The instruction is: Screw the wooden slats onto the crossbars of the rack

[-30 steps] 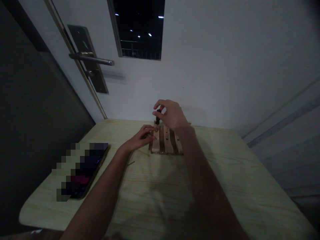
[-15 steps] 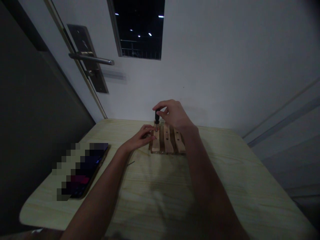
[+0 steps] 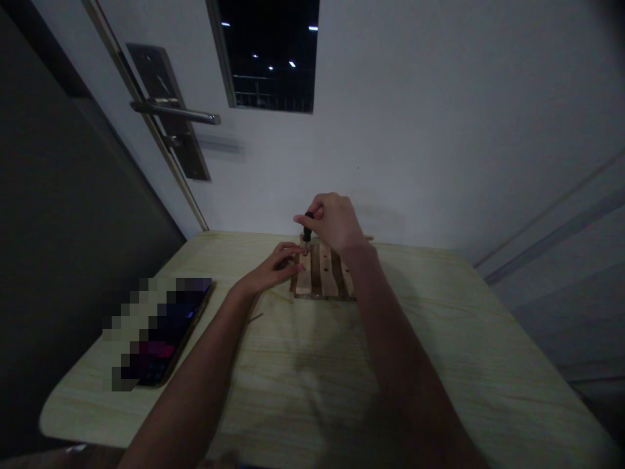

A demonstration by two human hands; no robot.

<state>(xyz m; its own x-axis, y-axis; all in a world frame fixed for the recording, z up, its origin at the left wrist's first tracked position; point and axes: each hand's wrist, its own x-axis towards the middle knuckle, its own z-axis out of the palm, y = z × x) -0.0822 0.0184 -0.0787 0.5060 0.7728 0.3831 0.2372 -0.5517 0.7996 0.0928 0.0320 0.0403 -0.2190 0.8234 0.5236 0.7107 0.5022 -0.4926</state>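
A small wooden slatted piece [image 3: 322, 279], made of pale strips on darker cross bars, lies at the far side of the table [image 3: 312, 371]. My right hand [image 3: 332, 223] is closed round the black handle of a small screwdriver [image 3: 307, 234], which stands upright with its tip on the leftmost slat. My left hand [image 3: 276, 266] rests on the table against the piece's left edge, its fingers pinched together beside the screwdriver tip. What those fingers hold is too small to make out.
A phone [image 3: 159, 332] lies on the table's left side, its screen blurred. A thin dark object [image 3: 254, 318], perhaps a screw or nail, lies near my left wrist. Behind the table are a white wall, a door with a metal handle [image 3: 176, 114] and a dark window [image 3: 268, 55].
My right hand has turned on the screwdriver handle, its fingers curling tighter over the top. The left hand and the wooden piece have stayed put.
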